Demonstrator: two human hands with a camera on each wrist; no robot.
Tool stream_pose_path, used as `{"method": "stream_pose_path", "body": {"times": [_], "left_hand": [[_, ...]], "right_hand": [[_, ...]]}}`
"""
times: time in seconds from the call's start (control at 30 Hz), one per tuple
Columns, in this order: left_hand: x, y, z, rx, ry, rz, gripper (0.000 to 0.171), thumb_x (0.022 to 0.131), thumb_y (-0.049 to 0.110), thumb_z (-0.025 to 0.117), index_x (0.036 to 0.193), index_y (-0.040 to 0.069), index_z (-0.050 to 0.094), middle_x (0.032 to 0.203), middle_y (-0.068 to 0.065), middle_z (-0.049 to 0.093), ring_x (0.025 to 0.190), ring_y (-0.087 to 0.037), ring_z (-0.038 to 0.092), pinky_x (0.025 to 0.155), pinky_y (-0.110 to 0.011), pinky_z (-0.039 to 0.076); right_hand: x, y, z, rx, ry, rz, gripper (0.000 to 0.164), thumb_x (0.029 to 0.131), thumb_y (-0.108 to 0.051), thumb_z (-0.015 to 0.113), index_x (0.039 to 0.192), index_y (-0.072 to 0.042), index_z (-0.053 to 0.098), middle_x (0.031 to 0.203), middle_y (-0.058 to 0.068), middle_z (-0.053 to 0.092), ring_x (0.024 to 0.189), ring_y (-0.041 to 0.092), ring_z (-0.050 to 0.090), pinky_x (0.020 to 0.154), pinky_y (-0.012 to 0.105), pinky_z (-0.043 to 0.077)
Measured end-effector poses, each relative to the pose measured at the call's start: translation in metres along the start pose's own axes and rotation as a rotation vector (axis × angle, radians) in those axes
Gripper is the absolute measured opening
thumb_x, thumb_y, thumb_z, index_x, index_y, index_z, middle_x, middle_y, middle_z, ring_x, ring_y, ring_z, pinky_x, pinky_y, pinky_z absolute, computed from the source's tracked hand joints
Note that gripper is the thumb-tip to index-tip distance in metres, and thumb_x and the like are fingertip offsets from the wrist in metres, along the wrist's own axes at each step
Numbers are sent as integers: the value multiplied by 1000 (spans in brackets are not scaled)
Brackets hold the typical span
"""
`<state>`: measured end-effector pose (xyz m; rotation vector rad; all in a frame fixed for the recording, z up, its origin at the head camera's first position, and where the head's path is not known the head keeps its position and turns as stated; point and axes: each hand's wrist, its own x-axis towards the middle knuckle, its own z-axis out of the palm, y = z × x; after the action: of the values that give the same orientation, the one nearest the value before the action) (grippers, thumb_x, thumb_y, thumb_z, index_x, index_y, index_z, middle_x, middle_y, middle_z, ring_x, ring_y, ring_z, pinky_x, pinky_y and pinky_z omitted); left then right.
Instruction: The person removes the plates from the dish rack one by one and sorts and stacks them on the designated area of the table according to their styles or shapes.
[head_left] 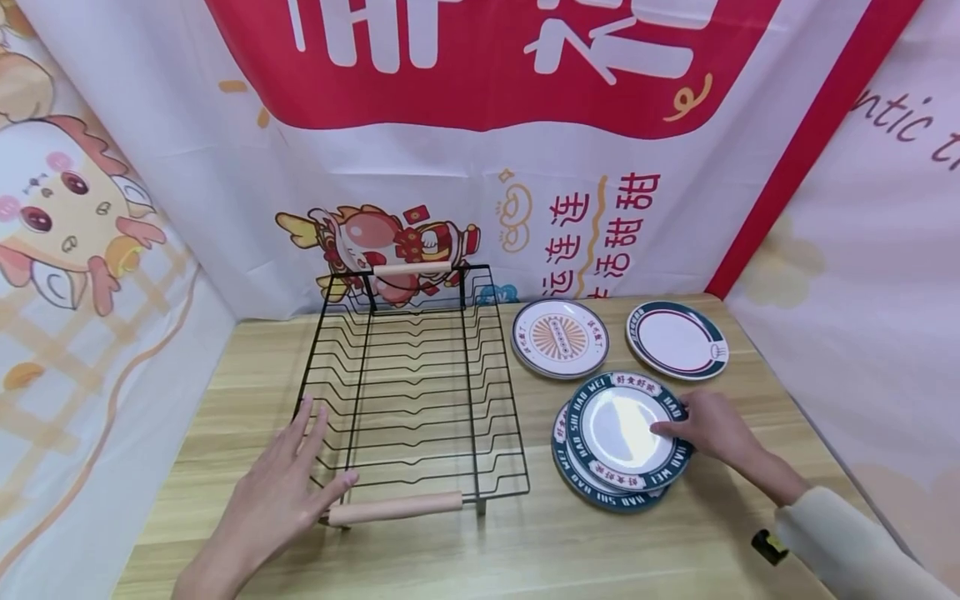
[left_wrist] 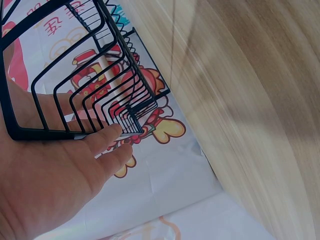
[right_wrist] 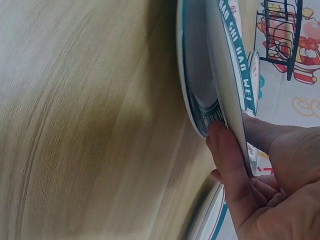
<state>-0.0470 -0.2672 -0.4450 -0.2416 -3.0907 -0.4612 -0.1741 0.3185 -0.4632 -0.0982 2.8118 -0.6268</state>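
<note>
My right hand point(head_left: 712, 429) pinches the right rim of a white plate point(head_left: 626, 433) with a green lettered border, thumb on top and fingers beneath. A matching plate point(head_left: 573, 482) lies under it, offset toward the lower left. In the right wrist view, the held plate point(right_wrist: 231, 80) is tilted up with a gap over the lower one. My left hand point(head_left: 273, 483) is spread at the front left corner of a black wire dish rack point(head_left: 472, 417). Its fingers lie along the rack's side in the left wrist view, the thumb over the front corner.
Behind the pair lie a plate with an orange sunburst print point(head_left: 558, 340) and a green-rimmed plate point(head_left: 677, 342). The rack has wooden handles point(head_left: 397, 508) front and back. Printed cloth point(head_left: 420, 167) hangs behind the wooden table point(head_left: 540, 558). A small black object point(head_left: 768, 547) sits near the right sleeve.
</note>
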Motion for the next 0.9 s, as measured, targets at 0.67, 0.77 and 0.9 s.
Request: {"method": "stream_pose_path", "body": {"times": [0.67,0.77,0.9], "left_hand": [[2,0,-2,-21,1,-9,102,102,62,59,170,6,9,177,-11,-9,148,-64,26,111,-80,33],[2,0,-1,-24,0,-6,102,102,63,60,170,6,10,177,-12,-8,148,-64,26,111,-80,33],[1,1,-1,-24,-1,-3,102,102,64,59,170,5,11,177,-11,-8,148,-64,26,111,-80,33]], "right_hand": [[0,2,16,-114,-21,-25,44,88,-49,84,83,-8,69,60,1,53,55,16,52,52,23,36],[-3,-1,18,-122,-13,-44,42,89,-48,84,82,-10,68,59,1,52,54,16,51,51,23,35],[-7,-5,23,-156,-9,-71,40,89,-48,83,77,-12,68,57,-1,50,52,14,49,50,23,33]]}}
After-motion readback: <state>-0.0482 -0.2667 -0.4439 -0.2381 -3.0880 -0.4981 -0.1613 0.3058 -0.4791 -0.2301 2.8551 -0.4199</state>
